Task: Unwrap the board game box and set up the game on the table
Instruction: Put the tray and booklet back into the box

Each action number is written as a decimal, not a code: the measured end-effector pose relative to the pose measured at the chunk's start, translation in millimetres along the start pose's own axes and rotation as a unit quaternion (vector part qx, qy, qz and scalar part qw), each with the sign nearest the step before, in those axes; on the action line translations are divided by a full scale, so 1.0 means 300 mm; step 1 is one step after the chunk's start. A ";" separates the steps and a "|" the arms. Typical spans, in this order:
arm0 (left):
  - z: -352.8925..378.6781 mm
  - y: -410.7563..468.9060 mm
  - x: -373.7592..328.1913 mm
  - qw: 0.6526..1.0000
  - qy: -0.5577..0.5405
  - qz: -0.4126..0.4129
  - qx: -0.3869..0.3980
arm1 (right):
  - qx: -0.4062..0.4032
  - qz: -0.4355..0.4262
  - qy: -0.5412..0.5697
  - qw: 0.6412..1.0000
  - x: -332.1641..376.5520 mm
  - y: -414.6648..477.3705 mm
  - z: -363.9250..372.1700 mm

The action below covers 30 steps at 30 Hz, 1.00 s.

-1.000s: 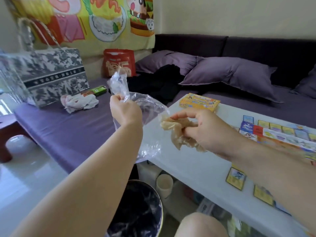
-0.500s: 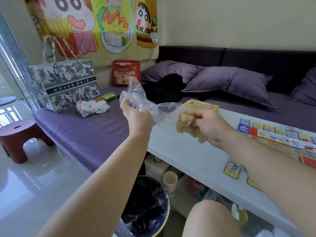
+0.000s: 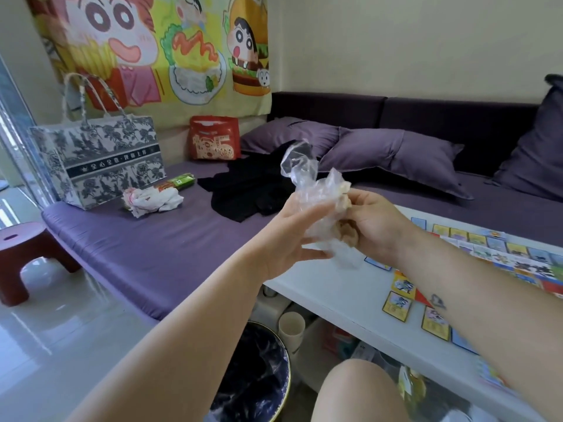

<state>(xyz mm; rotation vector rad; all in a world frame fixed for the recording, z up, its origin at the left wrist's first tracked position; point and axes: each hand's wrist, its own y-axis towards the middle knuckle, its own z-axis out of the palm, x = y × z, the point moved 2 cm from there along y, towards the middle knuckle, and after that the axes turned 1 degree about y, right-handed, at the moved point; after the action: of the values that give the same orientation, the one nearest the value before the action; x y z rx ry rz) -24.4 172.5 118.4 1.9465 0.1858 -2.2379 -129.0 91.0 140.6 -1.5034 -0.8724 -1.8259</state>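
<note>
At frame centre, above the left end of the white table [image 3: 341, 290]: right hand [image 3: 376, 222] clenched round a crumpled brown paper wad [image 3: 347, 236] and the crumpled clear plastic wrap [image 3: 300, 172]. Left hand [image 3: 289, 236]: fingers near straight, pressed against the wrap. Yellow-bordered game cards [image 3: 397, 303] lie flat on the table, lower right.

The scene is lit brightly and evenly by daylight entering from far left of the left hand [image 3: 292, 236]. Strong white glare is thrown on the glossy floor [image 3: 45, 345] below and left of that hand. Small glints are caught on the plastic wrap [image 3: 300, 166] above both hands. Shadows are soft; a dim band is cast under the counter [image 3: 335, 287]. Lines are bent toward the edges, and the cards [image 3: 499, 254] right of the right hand [image 3: 374, 223] are smeared.
</note>
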 end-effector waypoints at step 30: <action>0.036 -0.058 0.070 0.968 -0.180 -0.172 0.017 | 0.035 -0.095 -0.325 0.940 -0.017 -0.081 -0.072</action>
<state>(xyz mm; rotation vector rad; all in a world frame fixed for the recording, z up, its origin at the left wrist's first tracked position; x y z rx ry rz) -41.2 186.4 98.7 1.5787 0.4680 -2.7849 -160.0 88.4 130.0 -2.0741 -1.4116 -1.3949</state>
